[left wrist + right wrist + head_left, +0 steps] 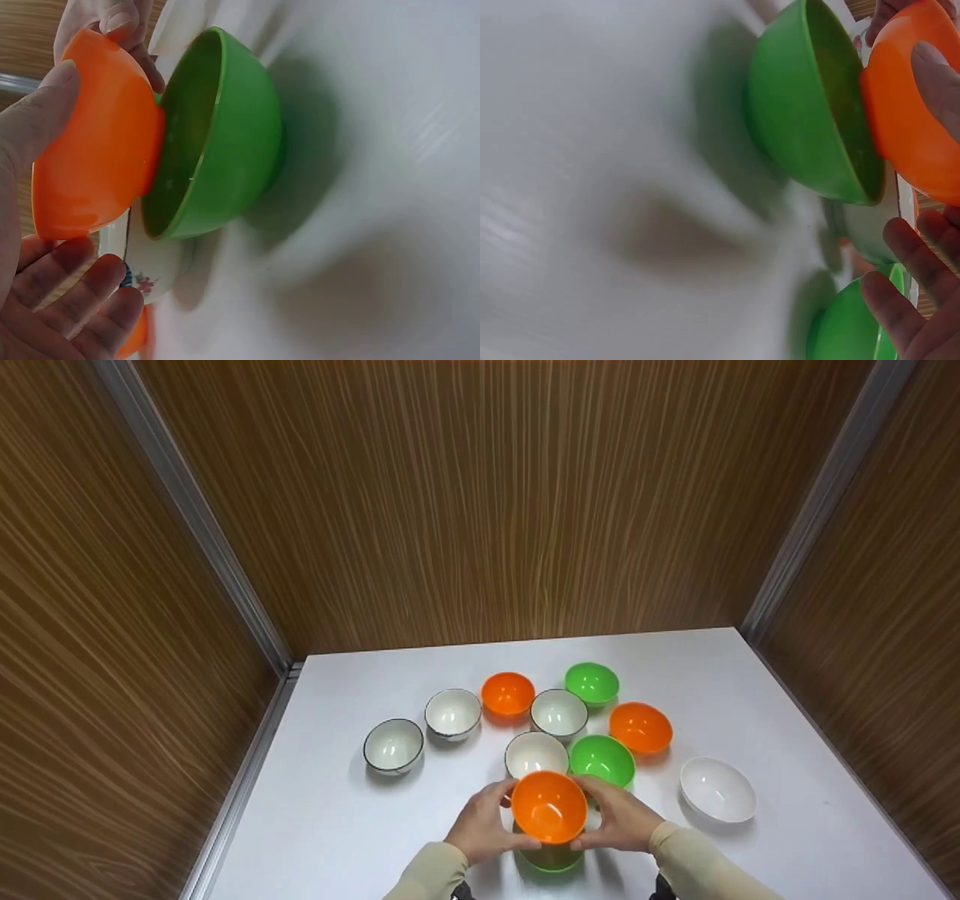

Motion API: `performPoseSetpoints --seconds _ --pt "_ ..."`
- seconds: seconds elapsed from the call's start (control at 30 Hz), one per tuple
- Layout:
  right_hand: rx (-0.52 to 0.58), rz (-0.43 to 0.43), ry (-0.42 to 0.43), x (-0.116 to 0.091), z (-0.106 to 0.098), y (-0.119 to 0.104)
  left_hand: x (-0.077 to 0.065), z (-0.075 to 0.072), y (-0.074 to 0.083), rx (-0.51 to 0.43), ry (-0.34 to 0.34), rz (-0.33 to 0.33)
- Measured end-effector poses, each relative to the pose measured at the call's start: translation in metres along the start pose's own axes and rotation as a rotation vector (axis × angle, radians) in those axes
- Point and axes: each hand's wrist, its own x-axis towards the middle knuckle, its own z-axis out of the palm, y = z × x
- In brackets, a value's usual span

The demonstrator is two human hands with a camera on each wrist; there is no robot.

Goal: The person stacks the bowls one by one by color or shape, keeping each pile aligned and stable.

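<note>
Both hands hold an orange bowl (549, 808) by its sides, mouth up, at the front of the table. My left hand (484, 825) grips its left side, thumb (45, 112) on the near wall and a finger at the lower far side. My right hand (621, 816) grips the opposite side in the same way, thumb (939, 86) against the wall. Directly below is a green bowl (244, 139), upright on the table. The orange bowl's base is right at the green rim and covers much of that opening in the head view.
Just beyond stand a dark-rimmed white bowl (536, 754) and another green bowl (602, 761). Farther back are orange bowls (508, 694), a green bowl (592, 682) and more dark-rimmed bowls (394, 746). A plain white bowl (718, 790) stands at right. Wood-grain panels (480, 510) enclose the table.
</note>
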Motion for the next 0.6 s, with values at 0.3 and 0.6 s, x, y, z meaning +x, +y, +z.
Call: performPoseSetpoints --seconds 0.3,0.6 --pt "-0.005 -0.074 -0.006 -0.006 0.007 0.004 -0.004 0.012 -0.009 -0.011 -0.031 -0.017" --pt "-0.019 -0.050 -0.009 -0.009 0.012 0.007 -0.005 0.017 -0.015 0.006 -0.043 0.013"
